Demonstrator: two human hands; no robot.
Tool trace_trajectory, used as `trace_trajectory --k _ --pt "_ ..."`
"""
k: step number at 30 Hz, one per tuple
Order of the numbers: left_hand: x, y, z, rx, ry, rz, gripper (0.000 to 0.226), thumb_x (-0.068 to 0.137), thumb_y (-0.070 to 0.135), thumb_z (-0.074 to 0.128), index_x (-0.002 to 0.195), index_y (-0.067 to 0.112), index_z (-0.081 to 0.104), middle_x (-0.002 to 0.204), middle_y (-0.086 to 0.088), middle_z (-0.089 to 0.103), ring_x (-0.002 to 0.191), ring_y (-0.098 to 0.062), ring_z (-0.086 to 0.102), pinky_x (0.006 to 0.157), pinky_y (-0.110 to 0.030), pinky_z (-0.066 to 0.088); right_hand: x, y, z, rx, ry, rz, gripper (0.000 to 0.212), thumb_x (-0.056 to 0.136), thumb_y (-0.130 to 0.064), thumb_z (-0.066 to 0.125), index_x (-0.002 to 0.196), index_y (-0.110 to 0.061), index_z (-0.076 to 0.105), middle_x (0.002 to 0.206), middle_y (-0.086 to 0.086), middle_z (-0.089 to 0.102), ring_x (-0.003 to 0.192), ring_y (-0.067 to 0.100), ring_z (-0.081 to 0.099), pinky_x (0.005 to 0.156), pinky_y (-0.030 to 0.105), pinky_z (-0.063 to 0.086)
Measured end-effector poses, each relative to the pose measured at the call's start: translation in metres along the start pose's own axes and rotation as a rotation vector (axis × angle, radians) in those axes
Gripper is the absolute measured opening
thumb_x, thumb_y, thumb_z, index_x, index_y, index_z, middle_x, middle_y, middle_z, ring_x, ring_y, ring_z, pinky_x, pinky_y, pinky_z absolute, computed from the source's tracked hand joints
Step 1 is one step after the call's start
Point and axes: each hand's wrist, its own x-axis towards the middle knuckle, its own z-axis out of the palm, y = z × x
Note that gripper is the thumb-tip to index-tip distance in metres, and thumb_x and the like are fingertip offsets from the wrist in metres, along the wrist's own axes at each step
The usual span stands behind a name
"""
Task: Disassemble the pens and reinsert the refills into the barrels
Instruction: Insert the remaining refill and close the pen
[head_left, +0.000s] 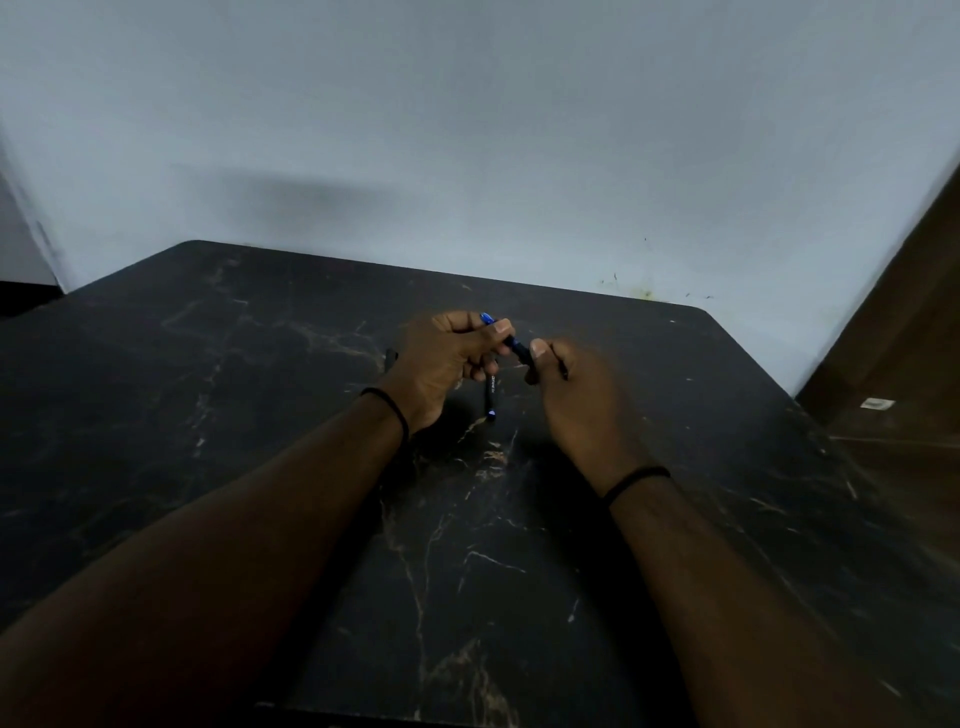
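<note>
From the head camera, the left hand (441, 358) curls its fingers and thumb round a dark pen (511, 340) with a blue end, held above the black marbled table (260, 415), while the right hand (576, 395) pinches the pen's other end between thumb and fingers, somewhat blurred. A second pen (490, 397), dark with white lettering and a blue tip, lies on the table just below and between the two hands; a thin black band (387, 405) circles each wrist
</note>
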Motion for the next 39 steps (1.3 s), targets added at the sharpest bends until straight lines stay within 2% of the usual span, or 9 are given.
trace_trajectory --k 5,11,17,20,24,26,29,35,39 --pt "0.003 -0.004 0.0 -0.002 -0.004 -0.002 0.017 0.093 0.016 0.065 0.093 0.0 0.071 0.071 -0.004 0.072 0.053 -0.01 0.057 0.049 -0.019 0.046 0.0 0.001 0.0 0.079 0.036 -0.007 0.021 0.089 -0.03 0.07 0.077 -0.031 0.053 0.074 -0.01 0.059 0.068 0.004 0.053 0.06 0.025 0.041" --pt "0.004 -0.005 0.0 0.016 0.003 0.01 0.02 0.091 0.017 0.067 0.094 -0.002 0.071 0.071 -0.003 0.072 0.052 -0.009 0.058 0.048 -0.019 0.046 0.0 0.0 -0.001 -0.007 -0.024 0.022 0.039 0.103 -0.038 0.044 0.088 -0.01 0.067 0.081 0.008 0.068 0.075 0.023 0.062 0.073 0.042 0.051" --pt "0.002 -0.003 0.001 0.012 0.008 0.007 0.024 0.091 0.015 0.067 0.098 -0.008 0.069 0.07 -0.005 0.071 0.052 -0.01 0.057 0.048 -0.019 0.045 -0.001 0.0 -0.001 0.051 0.013 -0.008 0.018 0.087 -0.029 0.071 0.083 -0.028 0.053 0.076 -0.009 0.059 0.068 0.007 0.054 0.06 0.028 0.043" --pt "0.001 -0.002 0.001 0.03 0.012 0.005 0.025 0.092 0.014 0.066 0.098 -0.009 0.068 0.068 -0.002 0.071 0.051 -0.009 0.056 0.048 -0.018 0.045 0.001 0.005 0.002 -0.015 -0.018 -0.023 0.021 0.094 -0.037 0.056 0.08 -0.021 0.058 0.073 -0.003 0.061 0.068 0.015 0.056 0.064 0.037 0.049" --pt "-0.001 -0.002 0.002 0.05 0.017 0.022 0.025 0.092 0.014 0.066 0.096 -0.011 0.068 0.072 -0.008 0.07 0.051 -0.009 0.056 0.048 -0.018 0.044 0.002 0.003 0.007 0.019 -0.042 0.022 0.055 0.088 -0.059 0.029 0.081 -0.016 0.063 0.078 0.003 0.067 0.076 0.023 0.062 0.077 0.048 0.052" --pt "0.0 -0.002 0.002 0.043 0.018 0.02 0.023 0.092 0.014 0.066 0.094 -0.008 0.069 0.071 -0.008 0.069 0.052 -0.011 0.055 0.049 -0.02 0.044 0.003 0.006 0.009 0.042 -0.008 0.024 0.042 0.082 -0.066 0.041 0.081 -0.027 0.057 0.077 -0.006 0.064 0.073 0.012 0.061 0.071 0.04 0.052" --pt "0.001 -0.003 0.003 0.029 0.013 0.003 0.019 0.092 0.014 0.066 0.092 -0.005 0.07 0.068 -0.004 0.071 0.052 -0.011 0.055 0.048 -0.019 0.044 0.003 0.01 0.008 0.055 0.031 -0.016 0.024 0.082 -0.042 0.071 0.079 -0.035 0.048 0.073 -0.012 0.056 0.065 0.002 0.052 0.058 0.026 0.04" --pt "0.001 -0.003 0.001 0.055 0.011 0.015 0.018 0.092 0.014 0.066 0.09 -0.004 0.071 0.067 -0.001 0.071 0.049 -0.007 0.057 0.046 -0.017 0.044 0.004 0.008 0.006 -0.011 -0.016 -0.041 0.031 0.1 -0.034 0.048 0.081 -0.014 0.064 0.076 0.004 0.066 0.072 0.022 0.06 0.071 0.045 0.051" --pt "0.001 -0.002 0.002 0.041 0.003 0.011 0.019 0.092 0.013 0.066 0.093 -0.005 0.07 0.069 -0.005 0.07 0.051 -0.009 0.055 0.049 -0.02 0.044 0.001 0.007 0.004 0.027 -0.002 -0.015 0.019 0.091 -0.046 0.062 0.086 -0.028 0.056 0.077 -0.009 0.061 0.071 0.008 0.058 0.064 0.033 0.048"
